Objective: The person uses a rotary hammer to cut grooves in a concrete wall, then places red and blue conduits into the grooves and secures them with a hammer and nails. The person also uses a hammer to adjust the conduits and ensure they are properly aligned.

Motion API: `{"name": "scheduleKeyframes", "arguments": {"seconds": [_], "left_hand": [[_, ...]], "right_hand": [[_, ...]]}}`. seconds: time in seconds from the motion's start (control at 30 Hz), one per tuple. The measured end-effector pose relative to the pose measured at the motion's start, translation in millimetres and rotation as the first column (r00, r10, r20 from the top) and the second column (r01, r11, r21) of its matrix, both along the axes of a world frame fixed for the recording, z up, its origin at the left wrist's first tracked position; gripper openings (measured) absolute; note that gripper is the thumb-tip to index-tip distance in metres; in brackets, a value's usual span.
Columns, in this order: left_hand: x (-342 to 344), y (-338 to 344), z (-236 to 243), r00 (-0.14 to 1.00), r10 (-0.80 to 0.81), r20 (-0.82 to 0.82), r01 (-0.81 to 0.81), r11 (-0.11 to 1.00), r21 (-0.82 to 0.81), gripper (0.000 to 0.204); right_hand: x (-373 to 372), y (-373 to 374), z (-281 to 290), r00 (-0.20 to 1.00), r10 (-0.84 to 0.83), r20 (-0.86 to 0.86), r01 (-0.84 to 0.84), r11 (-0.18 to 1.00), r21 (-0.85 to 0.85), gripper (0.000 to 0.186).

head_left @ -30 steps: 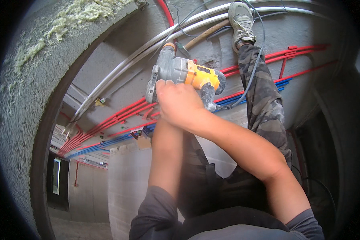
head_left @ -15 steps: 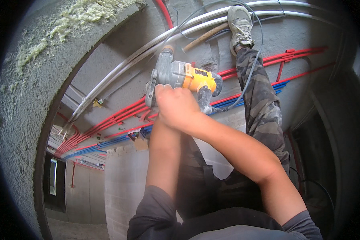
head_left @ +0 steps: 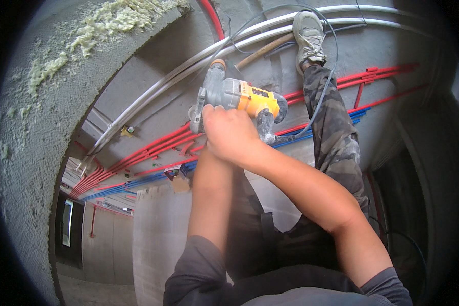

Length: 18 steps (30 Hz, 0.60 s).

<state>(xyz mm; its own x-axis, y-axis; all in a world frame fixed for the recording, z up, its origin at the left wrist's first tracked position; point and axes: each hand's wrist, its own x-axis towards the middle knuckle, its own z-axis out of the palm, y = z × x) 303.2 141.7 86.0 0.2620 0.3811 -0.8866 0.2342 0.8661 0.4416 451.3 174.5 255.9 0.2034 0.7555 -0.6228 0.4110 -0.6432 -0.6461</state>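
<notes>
A grey-and-yellow rotary hammer lies across the upper middle, its chuck end pointing away from me toward the concrete. Closed over the grey near end of this tool is my right hand, knuckles up. My left forearm runs up beneath the right wrist; the left hand itself is hidden behind the right hand and the tool, so its grip does not show. A grey power cord loops from the tool's lower end up past my shoe.
Red pipes, blue pipes and white pipes run along the concrete. A wooden handle lies near my outstretched shoe. A rough concrete edge curves along the left. A small open box sits by the pipes.
The rotary hammer and my hand have shifted slightly right and down in the picture. The pale haze around the chuck end has thinned. My grip looks the same.
</notes>
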Motion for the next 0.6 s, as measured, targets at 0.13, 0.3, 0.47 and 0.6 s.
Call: {"name": "scheduleKeyframes", "arguments": {"seconds": [0.13, 0.3, 0.47, 0.6], "left_hand": [[1.1, 3.4, 1.8, 1.0, 0.008, -0.005, -0.008, 1.0, 0.006, 0.03], [-2.7, 1.3, 17.5, 1.0, 0.026, -0.017, -0.026, 1.0, 0.012, 0.03], [-14.9, 0.7, 49.5, 0.995, 0.095, -0.037, -0.092, 0.993, 0.072, 0.03], [-38.5, -24.1, 84.6, 0.982, 0.185, -0.037, -0.178, 0.974, 0.138, 0.031]], "right_hand": [[5.5, 1.6, 1.4, 1.0, -0.011, -0.023, 0.012, 1.0, 0.012, 0.018], [13.5, -7.9, 35.5, 0.993, -0.03, -0.115, 0.022, 0.997, -0.07, 0.021], [35.7, -30.6, 104.0, 0.966, 0.168, -0.196, -0.17, 0.985, 0.006, 0.024], [55.7, -36.1, 116.6, 0.929, 0.262, -0.263, -0.247, 0.965, 0.09, 0.026]]}}
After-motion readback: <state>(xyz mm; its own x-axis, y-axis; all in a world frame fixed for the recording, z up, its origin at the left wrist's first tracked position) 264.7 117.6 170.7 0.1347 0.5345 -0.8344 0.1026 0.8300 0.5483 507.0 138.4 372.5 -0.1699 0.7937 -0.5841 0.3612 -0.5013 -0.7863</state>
